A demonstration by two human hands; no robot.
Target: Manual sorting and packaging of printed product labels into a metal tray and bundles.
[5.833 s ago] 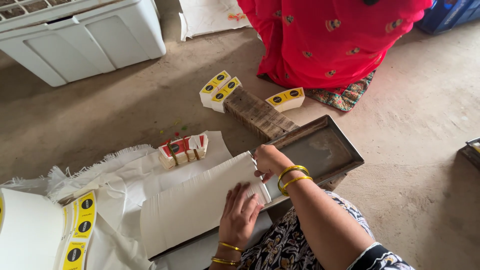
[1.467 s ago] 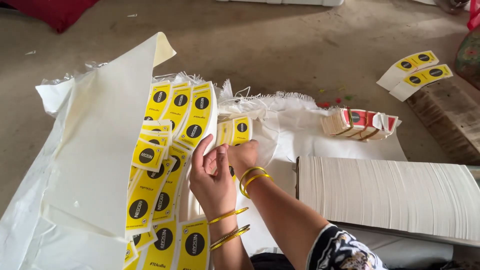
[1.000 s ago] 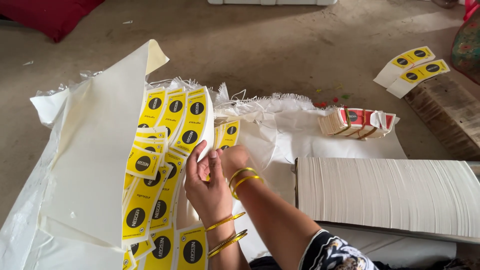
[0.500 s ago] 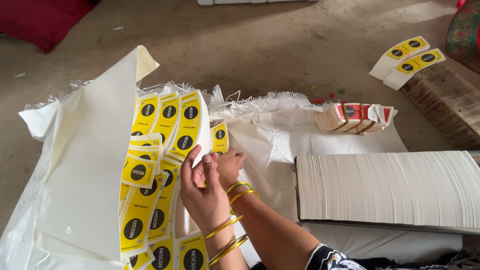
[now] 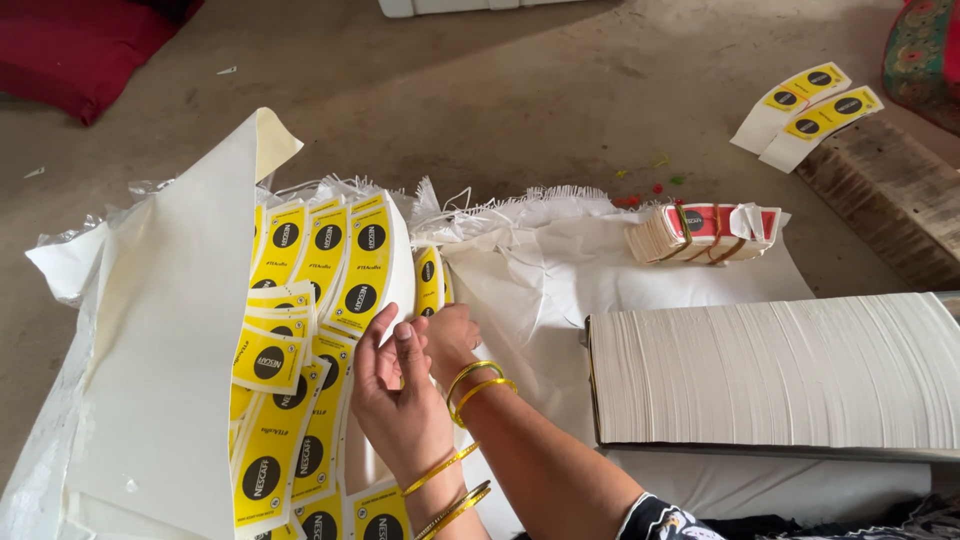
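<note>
Nearest, at 6 o'clock: left hand (image 5: 395, 395) upright, palm turned in, fingers loosely spread along the edge of the yellow printed cup-sleeve blanks (image 5: 340, 290) – reads as steadying the stack so it doesn't fan out

Right hand (image 5: 450, 338) just behind it, at about 1 o'clock from the left, forearm crossing in from 5 o'clock with gold bangles (image 5: 475, 378) at the wrist. Its grip is mostly hidden by the left hand; fingers look curled around the small yellow blank (image 5: 430, 280) standing on edge, but can't tell if it's a real pinch

The blanks lie overlapped in rows inside an opened white sack (image 5: 150, 330), whose flap is folded up and back at 10 o'clock – probably so the pile stays reachable and off the floor

At 3 o'clock: thick stack of plain white sheets (image 5: 770, 370), squared up, edge facing the hands, well apart from them

Farther, at 1 o'clock: red-printed bundle (image 5: 705, 230) held by rubber bands, lying on the white cloth (image 5: 560, 270)

Farthest, at 2 o'clock: two yellow blanks (image 5: 810, 110) propped on a wooden block (image 5: 890, 195), clear of the work area; bare concrete floor (image 5: 520, 90) beyond
</note>
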